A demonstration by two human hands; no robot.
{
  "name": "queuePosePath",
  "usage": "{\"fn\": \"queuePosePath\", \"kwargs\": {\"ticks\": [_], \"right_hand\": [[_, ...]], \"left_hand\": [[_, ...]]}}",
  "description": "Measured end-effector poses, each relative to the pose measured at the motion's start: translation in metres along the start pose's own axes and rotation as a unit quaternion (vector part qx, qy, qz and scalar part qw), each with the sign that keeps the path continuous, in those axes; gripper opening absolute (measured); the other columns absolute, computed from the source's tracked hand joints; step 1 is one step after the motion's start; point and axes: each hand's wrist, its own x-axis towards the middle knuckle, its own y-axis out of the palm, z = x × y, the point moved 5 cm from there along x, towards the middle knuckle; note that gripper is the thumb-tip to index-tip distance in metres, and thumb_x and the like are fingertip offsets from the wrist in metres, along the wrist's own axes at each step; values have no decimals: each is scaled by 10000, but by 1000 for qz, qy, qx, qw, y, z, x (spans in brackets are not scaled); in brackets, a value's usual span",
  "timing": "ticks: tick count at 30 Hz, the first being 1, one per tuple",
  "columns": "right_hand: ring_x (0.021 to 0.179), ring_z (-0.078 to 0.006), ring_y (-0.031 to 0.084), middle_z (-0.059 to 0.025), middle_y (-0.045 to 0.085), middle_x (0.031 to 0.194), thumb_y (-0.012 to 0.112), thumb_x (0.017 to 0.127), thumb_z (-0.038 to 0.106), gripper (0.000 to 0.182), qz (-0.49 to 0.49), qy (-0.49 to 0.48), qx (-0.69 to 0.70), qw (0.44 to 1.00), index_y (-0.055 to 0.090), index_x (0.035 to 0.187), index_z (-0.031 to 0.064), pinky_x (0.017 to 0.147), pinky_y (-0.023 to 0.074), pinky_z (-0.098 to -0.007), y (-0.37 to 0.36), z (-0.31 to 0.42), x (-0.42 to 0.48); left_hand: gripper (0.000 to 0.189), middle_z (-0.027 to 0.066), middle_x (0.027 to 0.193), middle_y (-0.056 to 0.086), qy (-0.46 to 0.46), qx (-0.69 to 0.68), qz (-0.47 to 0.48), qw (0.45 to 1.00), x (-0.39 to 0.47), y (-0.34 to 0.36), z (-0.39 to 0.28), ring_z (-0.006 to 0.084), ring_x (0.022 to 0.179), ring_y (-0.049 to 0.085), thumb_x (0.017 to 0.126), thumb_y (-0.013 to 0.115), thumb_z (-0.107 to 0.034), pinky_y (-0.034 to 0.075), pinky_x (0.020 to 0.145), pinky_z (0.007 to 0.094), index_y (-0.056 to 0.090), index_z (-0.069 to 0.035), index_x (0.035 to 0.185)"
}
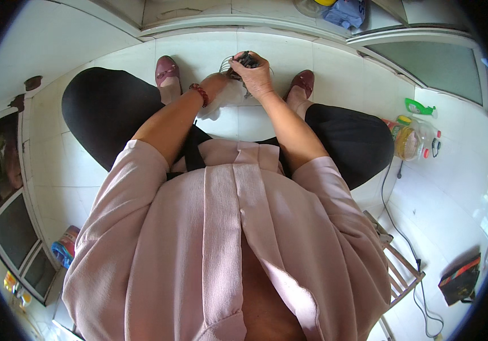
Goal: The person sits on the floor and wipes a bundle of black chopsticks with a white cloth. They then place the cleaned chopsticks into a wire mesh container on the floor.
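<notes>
Between my feet, low over the tiled floor, both hands work close together. In my right hand (pixel 256 73) is a clump of dark, shrivelled pieces (pixel 247 59), its fingers curled around them. My left hand (pixel 218 83), with a dark red beaded bracelet (pixel 200 94) at the wrist, reaches in just beside and below it. Its fingertips are mostly hidden, so its grip cannot be made out. A translucent plastic bag (pixel 222 104) lies against the left hand and wrist. Behind the hands shows part of a round wire container (pixel 225 64).
Dark red shoes (pixel 168 70) flank the hands. At right, large plastic bottles (pixel 410 138) and a green spray bottle (pixel 419 107) stand by the wall. A power cord (pixel 391 209) runs past a wooden slatted chair (pixel 399 266). An open low cabinet (pixel 235 19) is ahead.
</notes>
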Motion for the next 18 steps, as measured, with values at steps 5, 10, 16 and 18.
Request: {"fn": "queuePosePath", "kwargs": {"ticks": [5, 10, 16, 18], "right_hand": [[635, -69, 510, -3, 583, 678, 682, 692, 52, 109, 18, -12, -28, 999, 587, 723, 9, 601, 443, -224, 9, -1, -8], [673, -79, 532, -11, 588, 708, 677, 699, 17, 107, 41, -69, -91, 993, 587, 756, 23, 618, 454, -222, 17, 6, -14], [681, -113, 566, -34, 610, 714, 669, 668, 11, 132, 45, -67, -78, 994, 589, 769, 40, 655, 463, -243, 14, 6, -10], [690, -134, 579, -43, 616, 726, 662, 655, 6, 156, 84, -75, -116, 987, 591, 783, 58, 665, 465, -259, 21, 9, -19]], "left_hand": [[305, 172, 932, 611, -23, 18, 83, 996, 15, 28, 18, 311, 864, 581, 725, 544, -122, 456, 771, 362, 547, -18, 1011], [236, 136, 897, 632, 40, 79, -127, 988, 24, 65, 40, 263, 852, 600, 758, 517, -170, 465, 760, 349, 599, -39, 936], [207, 103, 918, 633, -148, -37, -69, 986, 28, 72, 45, 240, 875, 603, 819, 458, -157, 478, 742, 338, 608, -54, 916], [203, 107, 926, 631, -105, 35, -96, 989, 25, 71, 44, 251, 878, 600, 820, 456, -150, 479, 741, 341, 610, -55, 913]]}}
